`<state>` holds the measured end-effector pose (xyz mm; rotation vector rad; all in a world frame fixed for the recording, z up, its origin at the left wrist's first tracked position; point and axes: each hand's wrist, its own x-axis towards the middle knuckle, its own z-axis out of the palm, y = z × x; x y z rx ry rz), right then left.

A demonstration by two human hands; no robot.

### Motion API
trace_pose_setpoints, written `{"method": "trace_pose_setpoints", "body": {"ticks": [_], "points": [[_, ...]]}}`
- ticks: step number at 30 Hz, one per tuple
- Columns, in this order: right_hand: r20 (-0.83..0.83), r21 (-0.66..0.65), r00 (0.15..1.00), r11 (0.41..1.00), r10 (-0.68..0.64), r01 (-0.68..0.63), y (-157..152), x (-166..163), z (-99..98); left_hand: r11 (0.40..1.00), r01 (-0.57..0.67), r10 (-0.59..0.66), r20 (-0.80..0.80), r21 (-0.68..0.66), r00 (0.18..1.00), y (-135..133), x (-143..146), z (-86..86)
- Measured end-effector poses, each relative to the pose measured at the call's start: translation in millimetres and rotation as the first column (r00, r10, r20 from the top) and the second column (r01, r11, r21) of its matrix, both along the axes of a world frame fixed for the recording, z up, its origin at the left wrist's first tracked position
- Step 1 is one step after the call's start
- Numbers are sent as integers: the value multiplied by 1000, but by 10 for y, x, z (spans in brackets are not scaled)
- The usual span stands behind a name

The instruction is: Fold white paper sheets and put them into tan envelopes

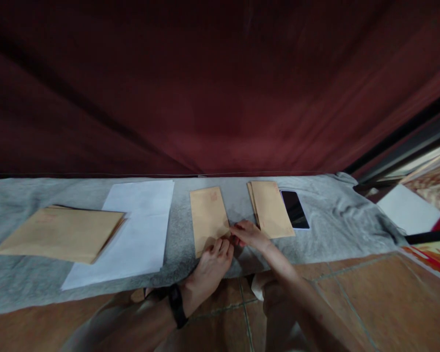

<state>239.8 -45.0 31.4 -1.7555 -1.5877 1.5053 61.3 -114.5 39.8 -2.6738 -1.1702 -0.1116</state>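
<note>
A brown envelope (208,215) lies flat on the grey cloth (322,225) in front of me. My left hand (210,264), with a black band on its wrist, rests its fingers on the envelope's near edge, fingers curled down. My right hand (250,234) pinches the envelope's near right corner. To the right sits a small stack of brown envelopes (271,208), and to the left a bigger stack of large brown envelopes (60,233).
White paper sheets (139,230) lie between the large stack and the middle envelope. A black phone (295,209) lies beside the right stack. A dark red curtain (205,88) hangs behind. Tiled floor (352,303) runs in front.
</note>
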Motion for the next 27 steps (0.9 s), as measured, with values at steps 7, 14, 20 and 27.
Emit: {"method": "trace_pose_setpoints", "body": {"ticks": [7,14,20,27], "points": [[-274,-70,955,993,-113,97,-30,-34,-32,996,65,-60,92,-56,994,219,-97,-45],[-582,-155,788,979,-199,133,-79,-71,195,961,-208,272,782,-185,562,800,-503,449],[-639,-240,746,970,-189,40,-96,-298,221,830,-116,492,813,-546,-310,944,-624,755],[-792,-339,545,941,-274,-19,-50,-389,208,693,184,695,578,-697,-428,670,-423,575]]}}
